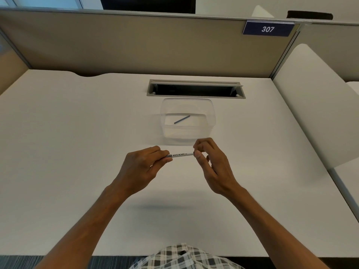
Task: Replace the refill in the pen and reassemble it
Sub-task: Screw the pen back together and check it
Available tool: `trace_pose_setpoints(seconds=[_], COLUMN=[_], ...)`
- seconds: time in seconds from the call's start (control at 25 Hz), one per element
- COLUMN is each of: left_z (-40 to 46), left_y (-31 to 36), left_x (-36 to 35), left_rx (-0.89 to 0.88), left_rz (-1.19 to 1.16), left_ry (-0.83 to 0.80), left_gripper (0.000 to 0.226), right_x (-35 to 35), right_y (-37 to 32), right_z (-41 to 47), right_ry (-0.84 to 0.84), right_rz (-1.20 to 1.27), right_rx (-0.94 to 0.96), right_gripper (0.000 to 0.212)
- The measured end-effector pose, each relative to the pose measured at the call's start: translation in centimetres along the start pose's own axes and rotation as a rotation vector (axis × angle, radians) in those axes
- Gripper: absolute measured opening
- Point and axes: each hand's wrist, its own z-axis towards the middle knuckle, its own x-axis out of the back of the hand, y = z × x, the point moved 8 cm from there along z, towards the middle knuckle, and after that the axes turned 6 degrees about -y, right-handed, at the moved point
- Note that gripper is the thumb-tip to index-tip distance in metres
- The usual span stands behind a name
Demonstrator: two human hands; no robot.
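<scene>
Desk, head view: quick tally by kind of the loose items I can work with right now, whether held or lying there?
Whiteboard marker pen, held between the left hand and right hand: 1
Dark refill stick, lying in the container: 1
Clear plastic container: 1
Total: 3

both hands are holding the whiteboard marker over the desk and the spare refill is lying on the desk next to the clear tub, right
Not quite. In the head view the refill lies inside the clear tub, on its floor, not on the desk beside it. The rest holds: the left hand and the right hand each grip an end of the whiteboard marker over the desk.
</scene>
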Motion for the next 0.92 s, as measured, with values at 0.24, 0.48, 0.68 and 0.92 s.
trace_pose_setpoints(seconds=[0.24, 0.48, 0.68, 0.92], left_z=[-0.1, -0.1, -0.3, -0.4], left_y=[-0.6, -0.9, -0.2, 0.4], left_x=[-0.4, -0.8, -0.5, -0.1], left_rx=[0.043, 0.044, -0.003, -0.076], left_rz=[-0.101, -0.138, -0.038, 0.090], left_ry=[-0.050, -0.082, -0.043, -0.007], left_gripper=[0.022, 0.021, 0.022, 0.022], right_x=[-0.4, -0.8, -1.2, -2.0], right_y=[-0.2, 0.3, 1.1, 1.6], right_z=[-0.3, -0.5, -0.6, -0.5], right_ry=[-0.046, -0.094, -0.111, -0.159], right_rz=[-0.111, -0.082, 0.039, 0.284], right_rx=[0.054, -0.015, -0.098, -0.200], right_gripper=[0.024, 0.028, 0.039, 0.042])
